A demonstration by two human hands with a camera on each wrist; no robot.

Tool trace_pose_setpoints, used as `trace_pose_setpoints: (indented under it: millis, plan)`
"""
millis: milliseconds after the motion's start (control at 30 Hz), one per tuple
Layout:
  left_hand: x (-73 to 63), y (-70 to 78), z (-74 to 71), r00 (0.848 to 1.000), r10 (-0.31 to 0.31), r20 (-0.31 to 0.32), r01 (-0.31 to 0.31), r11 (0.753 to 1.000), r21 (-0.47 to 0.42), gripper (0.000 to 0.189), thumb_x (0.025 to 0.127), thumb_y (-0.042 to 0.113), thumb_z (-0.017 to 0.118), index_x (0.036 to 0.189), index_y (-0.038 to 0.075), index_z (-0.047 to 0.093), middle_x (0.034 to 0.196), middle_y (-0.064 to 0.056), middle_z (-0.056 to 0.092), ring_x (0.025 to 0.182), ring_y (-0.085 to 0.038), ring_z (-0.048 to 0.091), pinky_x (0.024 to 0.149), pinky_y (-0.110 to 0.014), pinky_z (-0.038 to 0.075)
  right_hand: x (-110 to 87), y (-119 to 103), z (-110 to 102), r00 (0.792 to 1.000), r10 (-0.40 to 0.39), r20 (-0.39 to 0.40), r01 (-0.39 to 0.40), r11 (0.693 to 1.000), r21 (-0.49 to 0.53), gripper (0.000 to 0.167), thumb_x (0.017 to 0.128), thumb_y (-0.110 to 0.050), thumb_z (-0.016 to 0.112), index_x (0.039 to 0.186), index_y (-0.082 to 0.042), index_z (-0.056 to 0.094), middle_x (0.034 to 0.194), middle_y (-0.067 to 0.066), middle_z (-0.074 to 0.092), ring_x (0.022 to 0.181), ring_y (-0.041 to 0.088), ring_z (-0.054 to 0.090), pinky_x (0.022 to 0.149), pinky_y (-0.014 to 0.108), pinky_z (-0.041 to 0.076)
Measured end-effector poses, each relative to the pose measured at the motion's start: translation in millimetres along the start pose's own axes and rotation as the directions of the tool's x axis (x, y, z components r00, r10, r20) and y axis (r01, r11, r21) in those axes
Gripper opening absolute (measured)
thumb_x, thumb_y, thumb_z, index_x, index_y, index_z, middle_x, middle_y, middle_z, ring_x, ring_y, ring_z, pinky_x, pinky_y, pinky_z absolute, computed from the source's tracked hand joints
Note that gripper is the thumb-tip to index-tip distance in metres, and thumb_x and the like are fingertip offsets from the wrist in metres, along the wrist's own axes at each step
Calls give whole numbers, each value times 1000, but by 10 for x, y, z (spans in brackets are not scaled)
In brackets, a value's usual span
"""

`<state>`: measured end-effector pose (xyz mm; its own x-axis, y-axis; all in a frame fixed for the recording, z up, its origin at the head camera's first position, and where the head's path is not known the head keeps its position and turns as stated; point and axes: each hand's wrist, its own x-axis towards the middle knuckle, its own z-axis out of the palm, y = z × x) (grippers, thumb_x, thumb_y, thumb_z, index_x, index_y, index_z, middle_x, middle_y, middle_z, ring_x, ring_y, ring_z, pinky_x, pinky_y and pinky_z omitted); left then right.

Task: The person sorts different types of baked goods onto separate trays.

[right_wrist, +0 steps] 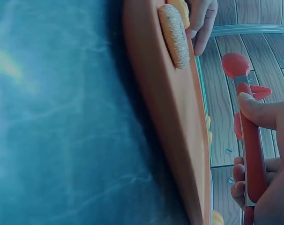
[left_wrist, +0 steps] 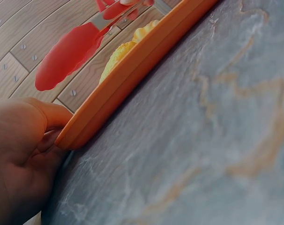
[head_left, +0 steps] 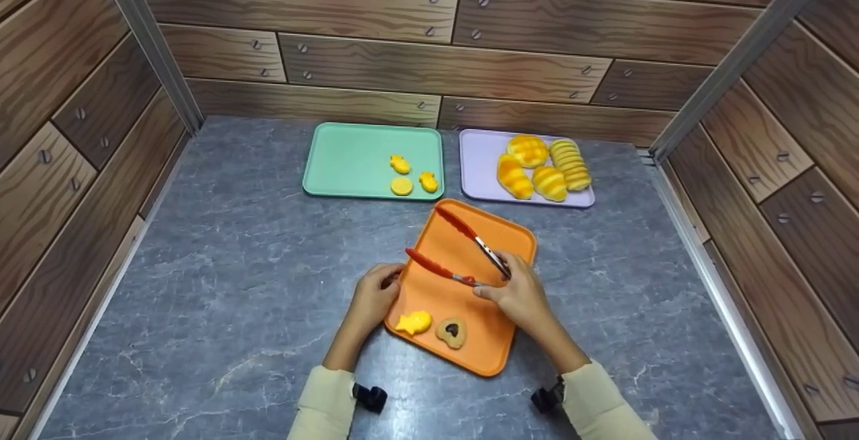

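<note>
An orange tray (head_left: pixel 507 233) lies at an angle in the head view. My left hand (head_left: pixel 372 296) grips its left rim; in the left wrist view the fingers (left_wrist: pixel 57 115) meet the tray's edge. Red-tipped tongs (head_left: pixel 429 264) are in my right hand (head_left: pixel 527 296), their arms spread above the tray with nothing between the tips. The right wrist view has the thumb along the red handle (right_wrist: pixel 252 154). On the tray's near end sit a yellow fish-shaped biscuit (head_left: pixel 414 322) and a tan cookie (head_left: pixel 448 342) with a dark heart centre.
Behind the orange tray, a green tray (head_left: pixel 349 158) carries two fish-shaped biscuits (head_left: pixel 428 182) and a round yellow biscuit (head_left: pixel 401 186). Beside it a lilac tray (head_left: pixel 478 158) bears several bread rolls (head_left: pixel 527 150). Wood-patterned walls (head_left: pixel 376 58) border the grey marbled tabletop (head_left: pixel 235 279).
</note>
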<state>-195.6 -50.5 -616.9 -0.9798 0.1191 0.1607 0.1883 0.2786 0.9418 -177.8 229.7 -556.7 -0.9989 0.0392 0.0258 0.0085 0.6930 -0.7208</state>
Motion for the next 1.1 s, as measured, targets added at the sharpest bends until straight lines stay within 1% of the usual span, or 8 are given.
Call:
trace_pose_setpoints:
  millis: [100, 233, 333, 433, 533, 767, 967, 1100]
  plan:
    - [-1, -3, -2, 1000, -8, 2, 8, 1000, 5, 33, 89, -4, 60, 120, -2, 71, 116, -15, 69, 102, -25, 65, 91, -36, 53, -40, 13, -18, 999, 33, 6, -33, 999, 14, 83, 72, -37, 90, 142, -16, 51, 139, 11, 55, 126, 32, 54, 105, 51, 44]
    - [1, -12, -4, 1000, -18, 4, 18, 1000, 10, 33, 91, -3, 59, 121, 0, 71, 116, -14, 69, 103, -24, 65, 91, -36, 53, -80, 22, -50, 996, 84, 8, -84, 996, 32, 82, 72, -36, 91, 140, -22, 49, 118, 10, 61, 101, 27, 59, 84, 40, 49]
    - [4, -16, -7, 1000, -16, 3, 16, 1000, 13, 33, 91, -3, 59, 121, 0, 71, 116, -14, 69, 102, -24, 65, 91, -36, 53, -116, 38, -73, 996, 92, 3, -92, 995, 47, 80, 72, -35, 91, 139, -21, 50, 113, 8, 63, 94, 25, 58, 77, 37, 46]
    - [5, -18, -2, 1000, -19, 3, 18, 1000, 13, 33, 91, -3, 59, 121, 0, 71, 115, -14, 69, 102, -24, 64, 90, -36, 52, -166, 74, -98, 996, 85, 6, -86, 994, 64, 78, 73, -37, 90, 138, -20, 51, 125, 4, 64, 108, 26, 60, 89, 39, 48]
    - [6, -24, 10, 1000, -22, 6, 22, 1000, 16, 33, 91, -3, 59, 121, 0, 71, 115, -14, 69, 101, -23, 64, 90, -36, 52, -226, 130, -136, 997, 76, 19, -77, 995, 68, 77, 72, -38, 91, 136, -20, 52, 128, 4, 64, 118, 27, 59, 99, 43, 47]
    - [12, -26, 21, 1000, -19, 5, 19, 1000, 14, 32, 91, -3, 59, 122, -1, 70, 115, -15, 69, 102, -24, 64, 90, -35, 53, -370, 300, -279, 998, 24, 59, -26, 999, 33, 74, 71, -39, 91, 134, -20, 56, 122, 7, 66, 106, 23, 60, 90, 40, 48]
    - [11, -9, 6, 999, -32, 15, 32, 999, 7, 32, 93, -2, 59, 123, 1, 70, 117, -14, 69, 104, -25, 65, 92, -39, 52, -454, 449, -412, 990, -31, 136, 30, 999, 12, 70, 71, -36, 91, 132, -24, 58, 123, 3, 64, 111, 22, 60, 97, 46, 48]
    - [4, 7, -2, 999, -40, 24, 40, 999, 1, 33, 94, -1, 58, 124, 1, 70, 120, -15, 68, 106, -26, 65, 94, -42, 52, -493, 512, -511, 979, -33, 204, 38, 999, -18, 69, 68, -40, 92, 128, -28, 60, 122, -2, 64, 108, 19, 59, 96, 45, 48]
